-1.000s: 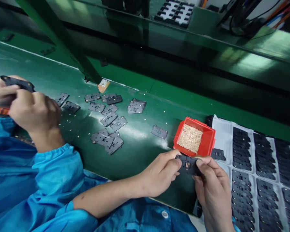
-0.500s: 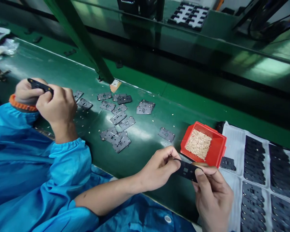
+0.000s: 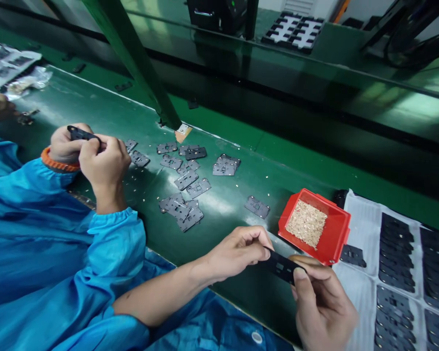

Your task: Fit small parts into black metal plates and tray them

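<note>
A thin black plastic plate (image 3: pixel 280 266) with small square cutouts is held up between my two hands, tilted down to the right. My left hand (image 3: pixel 237 254) pinches its left end between thumb and fingers. At the right end, my right hand (image 3: pixel 320 297) grips it with the thumb on the near face. Just beyond my hands stands a red bin (image 3: pixel 334 219) with many tiny tan pieces (image 3: pixel 306 224) in it. A single flat plate (image 3: pixel 257 206) lies on the green bench to the left of the bin.
Loose plates (image 3: pixel 186 180) lie scattered mid-bench. At right, a white tray (image 3: pixel 356 292) holds rows of black plates. To the left, a co-worker's hands (image 3: pixel 104 158) hold a similar plate. A green post (image 3: pixel 142 68) rises from the bench's far edge.
The view has shifted slightly, so the bench items appear a little further right. Both my hands keep hold of the plate, which now faces me at a slightly steeper slant.
</note>
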`<action>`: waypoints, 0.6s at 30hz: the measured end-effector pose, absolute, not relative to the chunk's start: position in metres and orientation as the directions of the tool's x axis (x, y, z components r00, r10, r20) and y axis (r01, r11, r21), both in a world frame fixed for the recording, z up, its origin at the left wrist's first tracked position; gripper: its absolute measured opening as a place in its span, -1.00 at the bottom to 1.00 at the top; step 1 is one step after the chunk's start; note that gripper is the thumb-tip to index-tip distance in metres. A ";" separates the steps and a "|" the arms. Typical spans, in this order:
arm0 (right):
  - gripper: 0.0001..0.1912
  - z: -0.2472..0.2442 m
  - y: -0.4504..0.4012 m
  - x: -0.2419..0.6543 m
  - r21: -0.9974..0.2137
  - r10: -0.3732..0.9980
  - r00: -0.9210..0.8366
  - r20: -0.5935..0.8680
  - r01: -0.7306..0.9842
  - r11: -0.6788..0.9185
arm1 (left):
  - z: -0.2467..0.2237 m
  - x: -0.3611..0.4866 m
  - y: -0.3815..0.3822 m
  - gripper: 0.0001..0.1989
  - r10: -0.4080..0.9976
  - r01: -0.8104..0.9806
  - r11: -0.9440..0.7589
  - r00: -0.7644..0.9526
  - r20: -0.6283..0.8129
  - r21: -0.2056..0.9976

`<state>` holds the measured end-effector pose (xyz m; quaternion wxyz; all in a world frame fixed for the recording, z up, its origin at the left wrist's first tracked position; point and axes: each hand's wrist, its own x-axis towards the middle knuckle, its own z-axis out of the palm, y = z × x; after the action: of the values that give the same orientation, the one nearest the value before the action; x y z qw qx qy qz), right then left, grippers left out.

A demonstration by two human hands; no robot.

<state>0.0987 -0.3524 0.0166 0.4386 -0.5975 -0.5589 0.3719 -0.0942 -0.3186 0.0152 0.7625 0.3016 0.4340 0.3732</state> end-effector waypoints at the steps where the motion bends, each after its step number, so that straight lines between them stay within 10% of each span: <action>1: -0.89 0.015 -0.352 0.100 -0.938 0.997 0.076 0.031 0.347 0.002 | 0.015 -0.098 -0.319 -0.87 0.830 -0.274 0.534 0.352 -0.433 0.800; 9: -0.62 0.009 -0.351 0.107 -0.867 0.987 -0.133 -0.089 0.499 -0.011 | -0.001 -0.139 -0.293 -0.92 0.945 0.195 0.286 0.104 -0.310 0.938; 18: -0.88 0.007 -0.349 0.108 -0.847 0.942 -0.336 -0.024 0.507 0.159 | -0.018 -0.143 -0.264 -0.81 0.977 0.700 0.091 0.075 -0.199 0.708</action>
<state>0.1083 -0.3487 0.0070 0.2705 -0.5087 -0.7117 0.4019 -0.1432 -0.2641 -0.0185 0.3494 0.6445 0.6505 0.1983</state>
